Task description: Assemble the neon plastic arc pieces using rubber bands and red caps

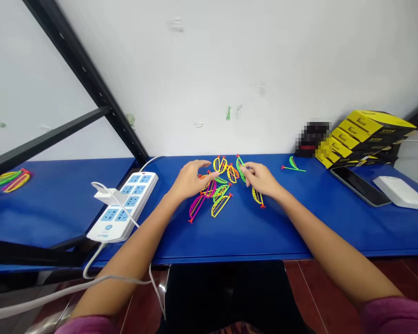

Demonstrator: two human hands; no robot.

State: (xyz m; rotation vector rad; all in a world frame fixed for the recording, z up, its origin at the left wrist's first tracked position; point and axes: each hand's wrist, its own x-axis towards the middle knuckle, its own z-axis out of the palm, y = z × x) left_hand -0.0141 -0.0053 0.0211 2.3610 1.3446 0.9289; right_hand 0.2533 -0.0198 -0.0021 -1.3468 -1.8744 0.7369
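Several small plastic toy bows in yellow, orange, green and magenta lie close together on the blue table. My left hand is over the left side of the group, thumb and fingers apart, beside an orange bow and a magenta bow. In my right hand, a green bow with a red-tipped stick is pinched between thumb and fingers. A yellow bow lies just below that hand, partly covered by it. Nearer the front is another yellow bow.
On the left sits a white power strip with a plug and cables. To the right are a small green bow with a stick, stacked yellow-black boxes, a phone and a white device. A black metal frame stands left.
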